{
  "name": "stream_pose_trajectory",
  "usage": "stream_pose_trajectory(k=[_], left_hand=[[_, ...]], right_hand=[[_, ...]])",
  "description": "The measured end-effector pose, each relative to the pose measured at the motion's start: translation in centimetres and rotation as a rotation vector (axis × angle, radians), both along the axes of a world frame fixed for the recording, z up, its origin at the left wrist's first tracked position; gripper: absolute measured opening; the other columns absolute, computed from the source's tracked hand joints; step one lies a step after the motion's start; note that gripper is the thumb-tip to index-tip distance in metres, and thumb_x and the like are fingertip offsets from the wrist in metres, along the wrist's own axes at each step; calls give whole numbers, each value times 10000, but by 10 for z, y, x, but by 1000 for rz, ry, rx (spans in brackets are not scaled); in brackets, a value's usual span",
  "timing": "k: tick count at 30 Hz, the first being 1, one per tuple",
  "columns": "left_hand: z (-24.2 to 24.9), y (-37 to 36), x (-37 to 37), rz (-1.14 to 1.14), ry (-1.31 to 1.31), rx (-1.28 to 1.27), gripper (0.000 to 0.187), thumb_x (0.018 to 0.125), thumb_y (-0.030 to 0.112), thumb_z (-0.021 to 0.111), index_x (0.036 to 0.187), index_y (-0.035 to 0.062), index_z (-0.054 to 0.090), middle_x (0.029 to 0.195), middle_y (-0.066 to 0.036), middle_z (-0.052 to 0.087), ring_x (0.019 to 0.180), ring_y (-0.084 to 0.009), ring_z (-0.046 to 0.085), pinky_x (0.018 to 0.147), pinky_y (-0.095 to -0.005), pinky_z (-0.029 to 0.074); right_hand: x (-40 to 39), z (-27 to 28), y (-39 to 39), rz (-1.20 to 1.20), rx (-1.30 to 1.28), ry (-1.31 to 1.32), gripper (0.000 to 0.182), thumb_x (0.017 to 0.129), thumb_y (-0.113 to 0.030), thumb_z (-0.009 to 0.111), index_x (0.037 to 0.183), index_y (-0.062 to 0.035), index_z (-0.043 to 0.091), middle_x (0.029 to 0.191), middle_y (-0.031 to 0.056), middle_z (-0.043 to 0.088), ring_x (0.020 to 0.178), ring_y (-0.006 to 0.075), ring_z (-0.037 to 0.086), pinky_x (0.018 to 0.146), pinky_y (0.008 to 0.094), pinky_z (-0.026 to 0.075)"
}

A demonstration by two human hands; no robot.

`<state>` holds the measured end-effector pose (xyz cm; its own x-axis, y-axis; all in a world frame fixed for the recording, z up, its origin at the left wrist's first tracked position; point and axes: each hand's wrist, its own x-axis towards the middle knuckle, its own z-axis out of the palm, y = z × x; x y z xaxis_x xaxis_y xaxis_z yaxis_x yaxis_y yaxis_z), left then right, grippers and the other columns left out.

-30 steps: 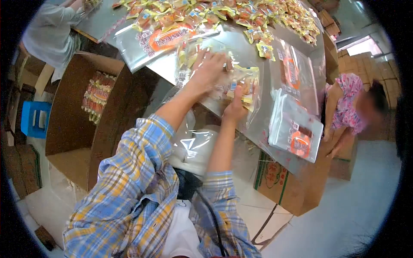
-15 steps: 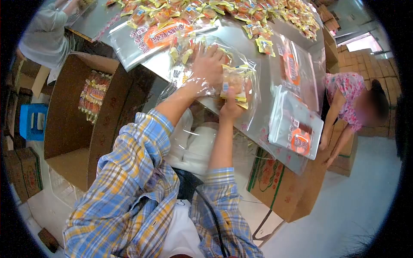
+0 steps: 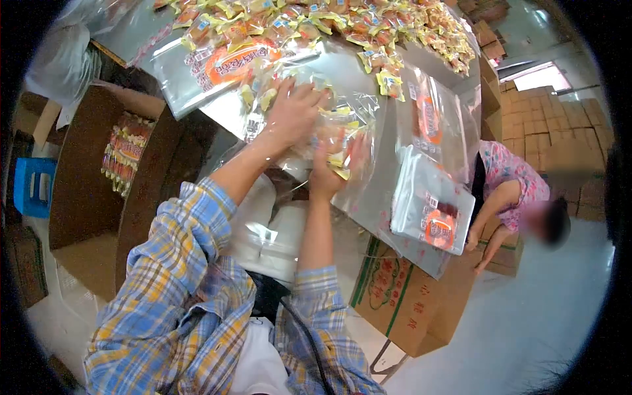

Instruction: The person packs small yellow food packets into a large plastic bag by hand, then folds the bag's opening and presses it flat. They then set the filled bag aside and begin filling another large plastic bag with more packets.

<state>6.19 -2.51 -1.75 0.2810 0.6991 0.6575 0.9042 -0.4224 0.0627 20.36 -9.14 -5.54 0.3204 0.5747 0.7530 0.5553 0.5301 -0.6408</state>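
A large clear plastic bag (image 3: 365,112) with several small yellow-edged packets in it lies at the table's near edge. My left hand (image 3: 297,112) is inside or under the clear film, its fingers over packets at the bag's left part. Against the bag's right part, my right hand (image 3: 329,172) is closed round packets (image 3: 339,141), thumb on the near side. Glare on the film partly hides the fingers of both hands. A stack of flat printed bags (image 3: 431,204) lies to the right, and another printed bag (image 3: 230,62) lies behind my left hand.
Many small packets (image 3: 388,26) cover the table's far side. An open carton (image 3: 85,217) with packed goods stands left, near a blue stool (image 3: 34,187). Another carton (image 3: 401,296) stands below the table's right edge. A person in a pink patterned top (image 3: 510,178) bends at the right.
The view has shifted, so the table appears further left. My right hand has closed further round the packets in the bag. The person at the right has bent lower.
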Motion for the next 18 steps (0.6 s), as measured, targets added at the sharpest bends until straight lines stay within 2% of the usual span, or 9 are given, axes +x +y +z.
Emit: stream_pose_trajectory(k=[4, 7, 9, 10, 12, 13, 14, 15, 18], left_hand=[[-3, 0, -10, 9, 10, -20, 393, 867, 219, 648, 1249, 158, 717, 1214, -22, 703, 1237, -233, 607, 1110, -505, 398], [3, -3, -12, -24, -62, -66, 387, 844, 218, 680, 1226, 191, 732, 1212, -24, 708, 1208, -251, 623, 1099, -495, 415], [10, -9, -14, -114, -175, -34, 395, 822, 229, 711, 1215, 205, 741, 1202, -33, 713, 1176, -271, 637, 1086, -501, 426], [13, -10, -14, -84, -160, -45, 441, 793, 274, 747, 1228, 202, 737, 1224, -18, 714, 1193, -267, 628, 1087, -491, 423], [16, -12, -13, -26, -129, -68, 552, 736, 364, 820, 1254, 196, 729, 1269, 11, 717, 1226, -259, 609, 1090, -470, 418], [17, -12, -16, 9, -60, -96, 615, 691, 384, 851, 1264, 201, 726, 1289, 6, 711, 1242, -259, 603, 1081, -452, 425], [18, -12, -16, 25, -49, -108, 621, 690, 389, 852, 1268, 200, 725, 1289, 3, 711, 1244, -259, 601, 1080, -449, 427], [20, -12, -17, 43, -37, -119, 627, 689, 395, 853, 1271, 198, 724, 1288, -1, 711, 1246, -259, 598, 1079, -446, 428], [25, -13, -20, 25, -33, -149, 627, 708, 407, 837, 1281, 181, 720, 1259, -17, 715, 1254, -258, 593, 1074, -445, 433]], right_hand=[[-2, 24, 6, -99, -30, -180, 756, 758, -207, 870, 1394, 68, 567, 1496, 234, 483, 1409, 399, 462, 1128, 507, 449], [6, 18, 15, -216, -96, -178, 756, 755, -267, 884, 1373, 56, 593, 1473, 239, 493, 1384, 413, 473, 1112, 512, 451], [1, 27, 15, -232, -203, -154, 766, 729, -241, 909, 1386, 9, 604, 1474, 244, 472, 1354, 419, 506, 1090, 501, 472], [-3, 33, 14, -239, -259, -141, 775, 715, -228, 921, 1392, -15, 610, 1474, 247, 461, 1340, 423, 522, 1079, 495, 483], [-6, 28, 25, -158, -207, -47, 718, 749, -332, 908, 1358, -44, 660, 1472, 268, 461, 1306, 455, 540, 1081, 517, 461], [0, 28, 27, -248, -241, -215, 728, 761, -369, 899, 1372, -58, 655, 1479, 272, 456, 1298, 462, 544, 1083, 523, 454], [5, 27, 29, -336, -273, -385, 738, 773, -406, 891, 1387, -72, 650, 1486, 275, 451, 1290, 468, 549, 1085, 529, 446], [6, 28, 32, -313, -336, -402, 789, 803, -499, 849, 1447, -111, 610, 1514, 303, 408, 1336, 482, 493, 1102, 559, 410], [1, 26, 35, -329, -339, -407, 858, 719, -479, 916, 1387, -21, 634, 1456, 293, 475, 1359, 457, 461, 1107, 551, 401]])
